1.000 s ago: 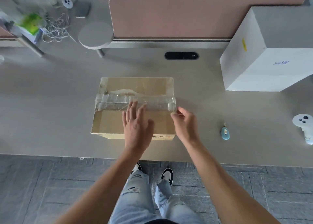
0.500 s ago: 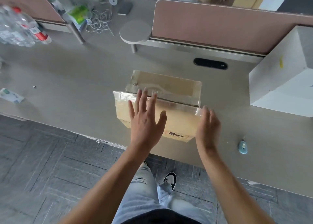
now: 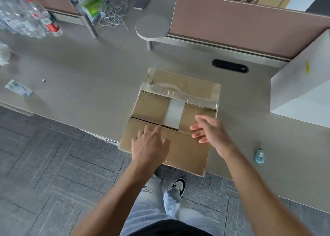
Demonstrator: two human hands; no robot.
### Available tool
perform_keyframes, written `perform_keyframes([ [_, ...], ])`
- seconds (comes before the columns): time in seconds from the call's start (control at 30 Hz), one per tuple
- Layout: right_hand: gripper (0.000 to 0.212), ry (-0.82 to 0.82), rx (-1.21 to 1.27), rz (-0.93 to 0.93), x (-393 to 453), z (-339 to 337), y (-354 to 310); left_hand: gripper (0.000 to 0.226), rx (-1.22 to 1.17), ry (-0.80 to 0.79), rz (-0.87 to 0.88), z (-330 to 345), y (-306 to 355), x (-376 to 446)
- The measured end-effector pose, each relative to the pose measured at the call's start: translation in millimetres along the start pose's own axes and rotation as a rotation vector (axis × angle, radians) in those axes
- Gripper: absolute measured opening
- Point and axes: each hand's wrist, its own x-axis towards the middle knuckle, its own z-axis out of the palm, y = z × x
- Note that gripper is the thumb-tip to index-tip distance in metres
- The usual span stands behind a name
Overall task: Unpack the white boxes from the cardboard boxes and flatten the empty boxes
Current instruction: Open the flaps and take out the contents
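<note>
Brown cardboard box (image 3: 175, 121) sits at the near edge of the grey desk (image 3: 80, 71), its near flap now folded out towards the person and hanging past the desk edge; 0.5 s ago that flap was still half up with the clear tape strip stretched across it. Far flap is also laid back, crumpled clear tape (image 3: 178, 90) still stuck along its inner edge. Two inner side flaps are still down, and a strip of the white box inside (image 3: 173, 114) shows in the gap between them, which was not visible earlier. Left hand (image 3: 150, 146) rests flat on the folded-out near flap, fingers fairly straight and spread, fingertips at the crease, gripping nothing; before, it was raised over the top of the box. Right hand (image 3: 212, 132) hovers over the right inner flap, fingers loosely extended and pointing left, nothing held; cannot tell if it touches the cardboard. Earlier it was at the box's right side. Large white box (image 3: 294, 86) stands on the desk to the right, well apart from the cardboard one. Small light-blue cutter-like tool (image 3: 259, 156) lies on the desk right of the right forearm. Clear plastic bottles (image 3: 26, 20) sit far left; view has swung slightly since the earlier frame.
</note>
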Motion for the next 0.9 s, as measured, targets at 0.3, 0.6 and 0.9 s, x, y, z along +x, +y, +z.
perform_keyframes([
  [0.3,0.060,0.102,-0.260,-0.078,36,39,-16,0.034,0.006,0.012,0.042,8,13,44],
  [0.6,0.058,0.345,-0.261,-0.319,82,14,-58,0.049,-0.109,-0.061,0.007,14,23,46],
  [0.9,0.062,0.427,-0.533,-0.334,131,-1,-84,0.071,-0.179,-0.034,-0.064,8,39,49],
])
